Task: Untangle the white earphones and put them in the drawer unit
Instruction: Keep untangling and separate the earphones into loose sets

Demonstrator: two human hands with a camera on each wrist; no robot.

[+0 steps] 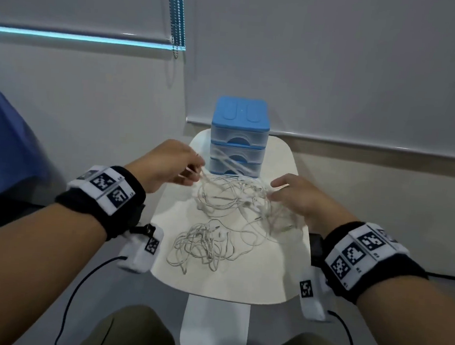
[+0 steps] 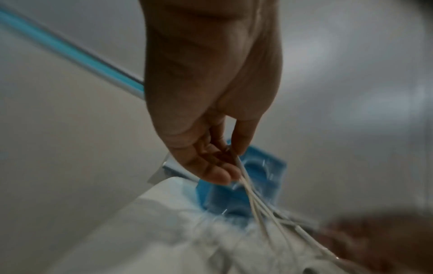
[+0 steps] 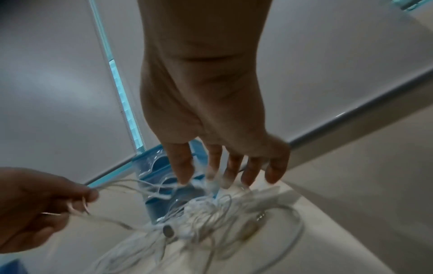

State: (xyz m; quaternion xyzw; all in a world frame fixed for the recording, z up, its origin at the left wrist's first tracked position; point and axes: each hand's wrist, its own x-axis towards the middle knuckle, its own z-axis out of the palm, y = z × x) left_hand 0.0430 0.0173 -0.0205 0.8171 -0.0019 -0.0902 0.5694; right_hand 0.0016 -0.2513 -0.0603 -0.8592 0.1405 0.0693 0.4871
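A tangle of white earphones (image 1: 235,197) lies on the small white table (image 1: 280,282), with a second tangled bunch (image 1: 201,246) nearer me. My left hand (image 1: 191,169) pinches several cords (image 2: 243,176) and holds them raised to the left of the pile. My right hand (image 1: 276,191) hovers over the right side of the tangle, its fingers (image 3: 250,172) straight and spread with nothing gripped. The blue-topped drawer unit (image 1: 239,135) stands at the table's far end, all three drawers closed. An earbud (image 3: 168,230) shows in the right wrist view.
A wall and roller blinds rise behind the table, with a bead chain (image 1: 177,18) hanging at the left. My knees (image 1: 132,331) sit below the table's near edge. Something blue (image 1: 3,141) is at the far left.
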